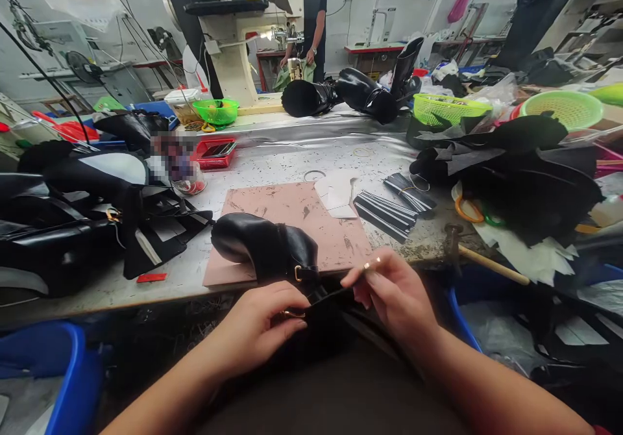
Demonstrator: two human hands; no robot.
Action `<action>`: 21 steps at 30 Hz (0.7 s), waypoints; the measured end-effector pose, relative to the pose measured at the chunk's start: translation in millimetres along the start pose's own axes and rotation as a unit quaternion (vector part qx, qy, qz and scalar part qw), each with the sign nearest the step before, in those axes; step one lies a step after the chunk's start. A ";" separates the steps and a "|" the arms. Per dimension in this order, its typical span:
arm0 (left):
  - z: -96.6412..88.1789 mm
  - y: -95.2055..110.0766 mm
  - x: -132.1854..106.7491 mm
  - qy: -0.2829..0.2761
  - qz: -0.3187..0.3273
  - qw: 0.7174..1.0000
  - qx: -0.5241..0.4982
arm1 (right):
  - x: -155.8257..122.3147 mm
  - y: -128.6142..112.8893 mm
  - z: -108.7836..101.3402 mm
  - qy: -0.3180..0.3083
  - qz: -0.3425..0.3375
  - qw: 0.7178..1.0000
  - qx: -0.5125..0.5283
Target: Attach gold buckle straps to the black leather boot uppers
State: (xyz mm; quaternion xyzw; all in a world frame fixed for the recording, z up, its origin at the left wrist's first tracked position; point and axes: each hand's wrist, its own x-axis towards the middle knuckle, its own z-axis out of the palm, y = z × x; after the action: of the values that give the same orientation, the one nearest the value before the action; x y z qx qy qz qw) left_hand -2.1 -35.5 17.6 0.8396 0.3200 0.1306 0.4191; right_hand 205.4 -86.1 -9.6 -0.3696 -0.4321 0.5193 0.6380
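Just past the table's front edge, a thin black strap [335, 294] stretches between my two hands. My left hand [272, 321] is closed on one end, where a gold-coloured metal piece shows between thumb and fingers. The other end is pinched in my right hand [396, 289], with another glint of metal at the fingertips. Directly behind them, a shiny black boot upper [267, 243] lies on its side on a pinkish board [296, 201]. Its own strap carries a gold buckle [298, 273]. Dark material below my hands is too dim to make out.
Striped black strips [384, 214] and white pattern pieces [335, 191] lie beside the board. Black boot parts pile up left [73, 227] and right [525, 162]. Blue bins [73, 350] stand below. Behind the sewing machine [233, 45], a person [316, 32] handles green cloth.
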 end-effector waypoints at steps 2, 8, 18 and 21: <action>2.2 -0.7 2.1 0.034 -0.024 0.998 -0.042 | 11.1 9.2 1.3 0.055 -0.006 0.998 -0.007; -1.8 1.6 3.6 0.097 -0.111 0.968 -0.201 | 37.3 22.6 18.8 -0.053 -0.100 0.989 -0.093; -18.9 -2.4 -9.2 0.142 -0.093 0.946 -0.275 | 33.9 5.4 39.7 -0.213 -0.219 0.884 -0.355; -19.6 -1.4 -9.8 0.130 -0.064 0.959 -0.244 | 28.7 4.4 42.6 -0.199 -0.243 0.848 -0.426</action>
State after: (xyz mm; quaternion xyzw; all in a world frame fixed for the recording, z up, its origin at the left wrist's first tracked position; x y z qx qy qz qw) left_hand -19.8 -29.1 29.0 0.6654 0.3827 0.2855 0.5738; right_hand 166.6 -56.2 6.2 -0.3769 -0.8049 0.1751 0.4236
